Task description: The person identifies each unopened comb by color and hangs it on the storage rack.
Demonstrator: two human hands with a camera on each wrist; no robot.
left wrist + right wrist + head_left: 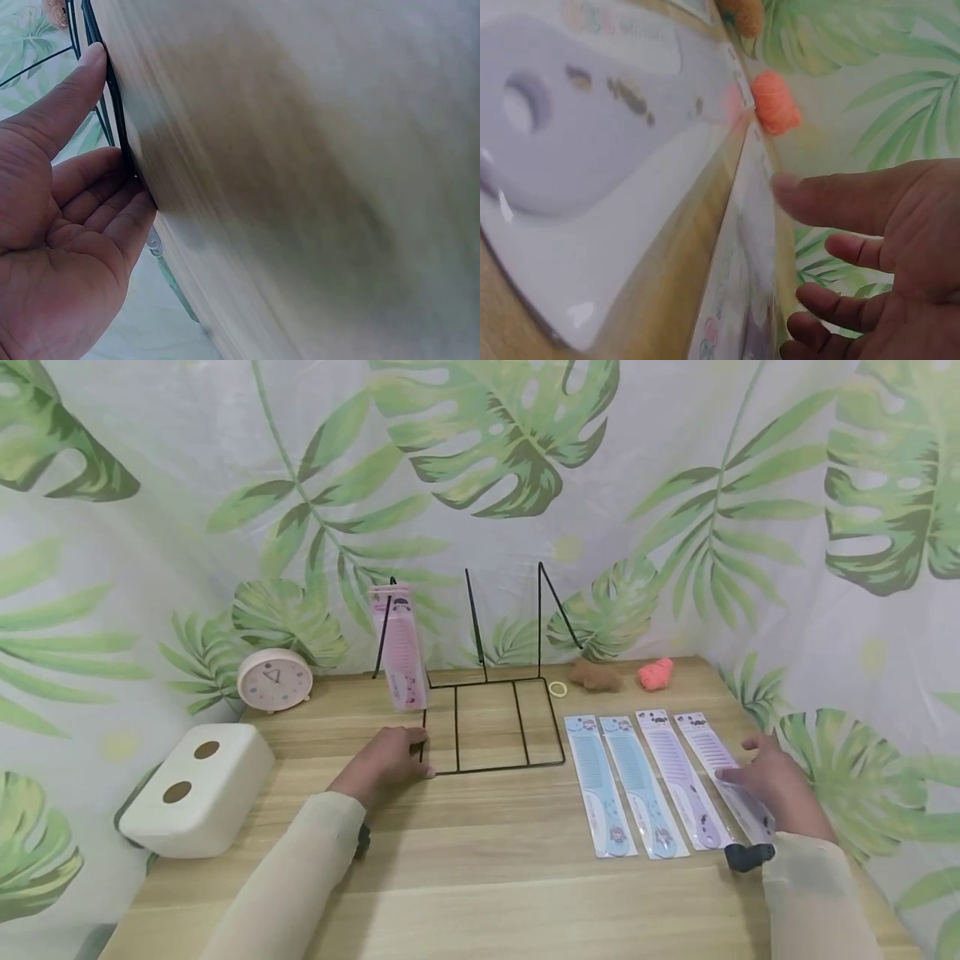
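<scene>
A black wire rack [495, 769] stands mid-table with a pink packaged comb [402, 652] leaning in its left slot. My left hand [390, 760] rests on the table at the rack's front left corner. In the left wrist view the left hand [60, 225] is open-palmed, its thumb and fingertips against the rack wire [112, 82]. Right of the rack lie two blue packaged combs [600, 781] and two purple ones [682, 777]. My right hand [772, 777] hovers over the rightmost purple package [708, 747], fingers relaxed. Its thumb [817, 199] touches that package [750, 277].
A pink round clock [275, 680] and a white box with two holes [198, 785] sit at the left. Behind the combs lie a yellow hair ring [557, 688], a brown fluffy item [596, 675] and a coral one [656, 673]. Leaf-print curtains enclose the table.
</scene>
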